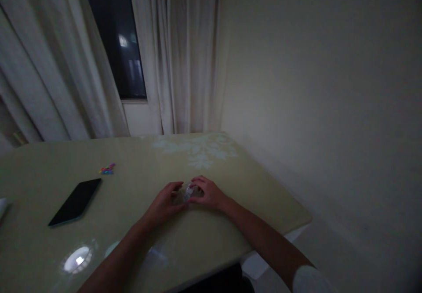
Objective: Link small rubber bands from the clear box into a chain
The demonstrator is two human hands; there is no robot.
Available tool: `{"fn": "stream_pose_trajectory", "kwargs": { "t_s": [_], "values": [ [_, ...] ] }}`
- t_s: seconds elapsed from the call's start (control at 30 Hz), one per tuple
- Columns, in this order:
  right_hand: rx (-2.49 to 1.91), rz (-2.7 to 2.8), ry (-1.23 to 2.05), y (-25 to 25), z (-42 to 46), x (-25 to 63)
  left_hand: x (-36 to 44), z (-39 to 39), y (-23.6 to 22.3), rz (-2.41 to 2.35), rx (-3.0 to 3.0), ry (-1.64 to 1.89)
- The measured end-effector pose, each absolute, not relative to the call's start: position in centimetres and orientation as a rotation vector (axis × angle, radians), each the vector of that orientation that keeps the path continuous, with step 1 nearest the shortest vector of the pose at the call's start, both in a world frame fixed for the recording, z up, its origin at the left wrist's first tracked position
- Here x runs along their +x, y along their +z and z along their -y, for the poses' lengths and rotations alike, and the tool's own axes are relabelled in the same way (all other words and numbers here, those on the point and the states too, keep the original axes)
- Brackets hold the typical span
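Note:
Both hands meet over the near right part of the table, fingers curved around a small, shiny, whitish see-through thing (189, 192), too dim and small to name. My left hand (165, 201) grips its left side, thumb low and index finger above. From the right, my right hand (209, 193) curls in a C shape, with thumb and fingertips at the thing's edge. Part of it is hidden behind the fingers.
A pale glossy table (138, 161) bears a dark tablet (76, 202) on the left and a small cluster of colourful pieces (107, 169) beyond it. A white object (2, 206) shows at the left edge. Curtains (187, 56) hang behind; a wall (316, 86) stands at right.

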State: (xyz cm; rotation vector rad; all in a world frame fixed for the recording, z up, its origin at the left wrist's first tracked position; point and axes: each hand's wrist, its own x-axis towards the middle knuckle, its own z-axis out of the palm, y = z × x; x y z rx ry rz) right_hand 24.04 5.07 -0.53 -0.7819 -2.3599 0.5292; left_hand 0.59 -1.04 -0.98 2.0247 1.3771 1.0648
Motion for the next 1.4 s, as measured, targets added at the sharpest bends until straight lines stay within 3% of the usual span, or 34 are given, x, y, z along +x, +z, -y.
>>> {"fn": "stream_pose_trajectory", "kwargs": {
  "t_s": [0.73, 1.4],
  "values": [
    [-0.656, 2.468, 0.494, -1.8, -6.5, 25.1, 0.0, -0.4, -2.8, -1.524, 2.428, 0.739],
    [-0.609, 2.602, 0.277, -3.0, -7.2, 23.9, -0.5, -1.2, -4.2, -1.357, 1.944, 1.107]
  ]
}}
